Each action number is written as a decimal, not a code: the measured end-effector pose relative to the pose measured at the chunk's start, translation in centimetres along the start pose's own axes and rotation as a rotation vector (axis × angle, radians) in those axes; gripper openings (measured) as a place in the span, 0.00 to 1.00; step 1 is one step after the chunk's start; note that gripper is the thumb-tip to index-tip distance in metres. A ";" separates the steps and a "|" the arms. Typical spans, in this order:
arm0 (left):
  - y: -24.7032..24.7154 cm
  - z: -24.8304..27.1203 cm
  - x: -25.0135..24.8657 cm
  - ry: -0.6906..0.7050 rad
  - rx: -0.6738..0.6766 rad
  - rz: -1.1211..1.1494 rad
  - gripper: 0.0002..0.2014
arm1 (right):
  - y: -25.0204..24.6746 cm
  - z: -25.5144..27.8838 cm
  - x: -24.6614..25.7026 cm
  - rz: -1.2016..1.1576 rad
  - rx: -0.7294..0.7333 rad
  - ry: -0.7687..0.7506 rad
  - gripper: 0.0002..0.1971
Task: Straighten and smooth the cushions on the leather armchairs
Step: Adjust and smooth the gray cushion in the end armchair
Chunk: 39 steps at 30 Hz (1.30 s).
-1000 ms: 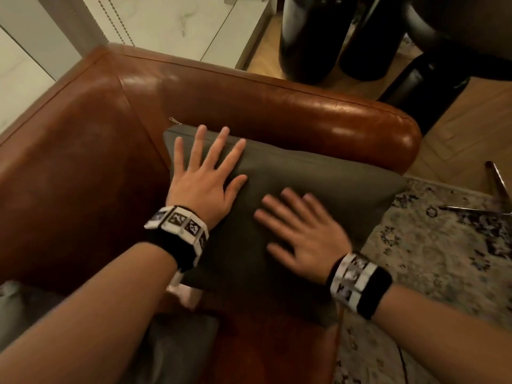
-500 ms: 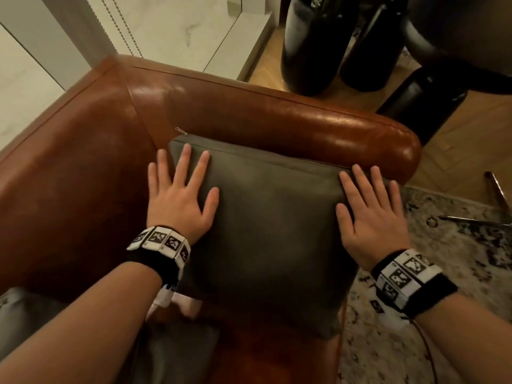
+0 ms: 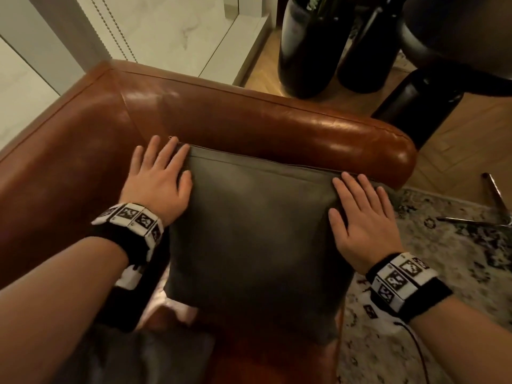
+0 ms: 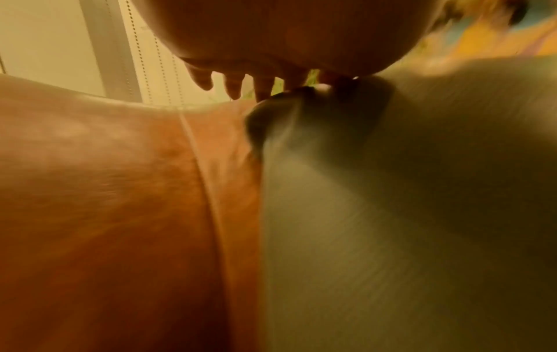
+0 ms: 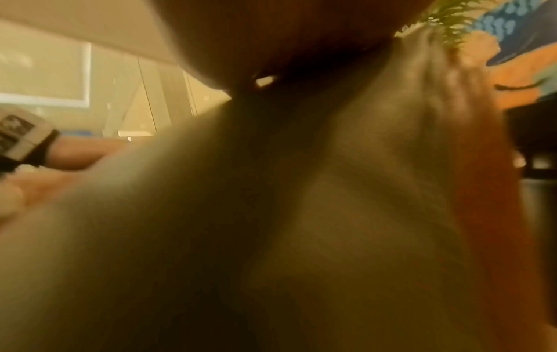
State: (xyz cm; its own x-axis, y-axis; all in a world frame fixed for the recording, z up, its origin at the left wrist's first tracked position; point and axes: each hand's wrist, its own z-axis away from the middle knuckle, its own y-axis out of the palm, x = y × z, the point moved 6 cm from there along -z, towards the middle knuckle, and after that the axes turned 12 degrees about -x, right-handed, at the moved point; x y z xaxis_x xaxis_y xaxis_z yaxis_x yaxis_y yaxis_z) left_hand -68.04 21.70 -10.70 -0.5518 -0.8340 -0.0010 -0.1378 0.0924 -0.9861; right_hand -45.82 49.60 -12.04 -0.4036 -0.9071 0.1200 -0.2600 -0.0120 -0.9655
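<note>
A grey-green square cushion (image 3: 257,234) leans against the armrest of a brown leather armchair (image 3: 277,126). My left hand (image 3: 159,176) lies flat with straight fingers on the cushion's upper left corner, partly over the leather. On the cushion's right edge my right hand (image 3: 360,217) presses flat, fingers straight and pointing at the armrest. In the left wrist view the left hand's fingertips (image 4: 233,89) hover by the cushion (image 4: 377,214) corner. The right wrist view is blurred and filled by the cushion (image 5: 271,238).
Dark round vases or table legs (image 3: 313,45) stand on the wood floor behind the armrest. A patterned rug (image 3: 443,259) lies to the right, with thin metal legs (image 3: 496,195) on it. A window blind with a bead chain (image 3: 119,29) is at the back left.
Both hands slid outward from the cushion's face to its two sides. The left hand moved up to the top left corner; the right hand went from the middle to the right edge.
</note>
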 end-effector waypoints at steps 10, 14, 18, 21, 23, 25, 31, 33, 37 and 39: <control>-0.1 -4.0 -11.1 0.221 0.079 0.209 0.18 | -1.5 -6.2 3.2 -0.293 0.054 0.199 0.08; 0.3 -4.6 -10.9 0.177 0.086 0.206 0.15 | -1.5 -6.4 2.9 -0.335 0.059 0.228 0.09; -0.9 -3.3 -9.8 0.203 -0.028 0.165 0.20 | -2.6 -4.4 4.9 -0.127 -0.059 0.004 0.20; -2.3 -0.4 -10.7 0.269 -0.176 0.198 0.24 | -1.6 -0.2 10.2 -0.188 -0.019 -0.237 0.27; -0.9 2.0 -12.1 0.391 -0.076 0.203 0.27 | 0.7 1.5 11.4 -0.155 0.050 -0.356 0.29; 1.0 3.1 -11.1 0.492 0.011 0.077 0.28 | 1.8 1.3 8.3 -0.081 0.044 -0.352 0.29; 1.8 2.1 0.9 -0.046 -0.068 0.108 0.29 | 1.4 1.8 -3.5 0.018 -0.074 -0.063 0.30; 2.7 3.0 2.5 -0.260 -0.057 0.311 0.29 | 1.0 2.1 -3.7 -0.148 -0.183 0.037 0.30; 4.7 3.2 3.1 -0.632 0.064 0.697 0.26 | 0.1 3.6 -6.3 -0.692 -0.563 0.681 0.29; 5.2 2.9 2.9 -0.759 0.120 0.753 0.23 | 1.7 4.5 -6.7 -0.895 -0.497 1.026 0.27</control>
State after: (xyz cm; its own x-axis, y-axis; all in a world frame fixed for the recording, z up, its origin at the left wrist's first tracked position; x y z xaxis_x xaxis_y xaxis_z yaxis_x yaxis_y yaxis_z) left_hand -67.98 18.18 -16.28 0.1995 -0.7086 -0.6768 0.1282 0.7037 -0.6989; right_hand -39.64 53.81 -15.55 -0.3286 0.0239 0.9442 -0.9430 -0.0639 -0.3266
